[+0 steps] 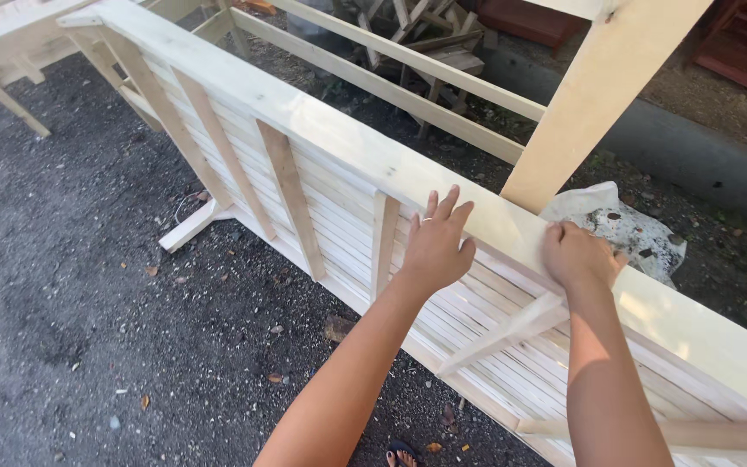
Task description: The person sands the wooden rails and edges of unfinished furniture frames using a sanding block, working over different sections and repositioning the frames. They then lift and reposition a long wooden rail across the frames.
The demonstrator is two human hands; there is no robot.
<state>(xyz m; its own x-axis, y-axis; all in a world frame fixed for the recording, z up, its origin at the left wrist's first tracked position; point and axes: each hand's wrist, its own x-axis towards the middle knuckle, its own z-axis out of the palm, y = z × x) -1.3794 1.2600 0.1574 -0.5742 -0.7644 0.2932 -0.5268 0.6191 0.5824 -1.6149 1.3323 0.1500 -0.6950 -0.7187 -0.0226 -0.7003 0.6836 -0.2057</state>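
A long frame of pale new wood (304, 121) stands on its side, its slatted panel (339, 233) facing me with several cross braces nailed over it. My left hand (436, 246) rests flat on the top rail, fingers spread and holding nothing. My right hand (574, 255) presses on the same rail a little to the right, fingers curled down; I cannot tell whether something small is under them. An upright wooden post (598, 95) rises from the rail just above my right hand.
Dark gravel ground (71, 303) lies to the left. A crumpled white plastic bag (624, 229) lies behind the rail. More pale wooden frames (10, 52) and stacked timber (425, 43) stand at the back. A sandalled foot (401, 455) shows at the bottom.
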